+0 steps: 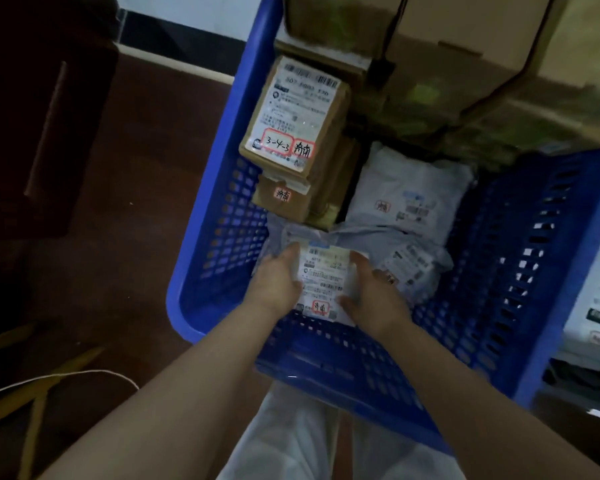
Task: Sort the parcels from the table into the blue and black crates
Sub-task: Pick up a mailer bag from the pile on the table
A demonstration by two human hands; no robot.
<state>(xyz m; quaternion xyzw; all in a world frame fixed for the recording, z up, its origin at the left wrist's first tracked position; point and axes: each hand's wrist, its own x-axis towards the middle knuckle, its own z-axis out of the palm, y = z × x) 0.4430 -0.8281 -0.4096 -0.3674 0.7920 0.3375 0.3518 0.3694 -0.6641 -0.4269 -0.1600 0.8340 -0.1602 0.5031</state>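
Mid-drop right now: a grey parcel [321, 282] going down into the blue crate [208, 237], near wall side, both hands on it. Left hand [274, 285] holding the left edge, fingers laid along the top corner and thumb apparently tucked under. Right hand [371, 292] on the right edge, fingers wrapped over the side of the label, so gripping rather than just resting. Can't say for sure whether the bag is already touching bottom or hanging just above it.

Label facing up, red-boxed sticker at the near end, barcodes at the far end. Long axis running roughly near-to-far, tilted a bit, so the top of the label points away toward the cardboard boxes [291, 116] stacked at the far left of the crate. Other grey mailers [409, 192] lying just right and behind, one partly tucked under.

Next move probably: let go with both hands, pull back out over the near rim, then back to the table for another one. No black crate clearly visible from here.
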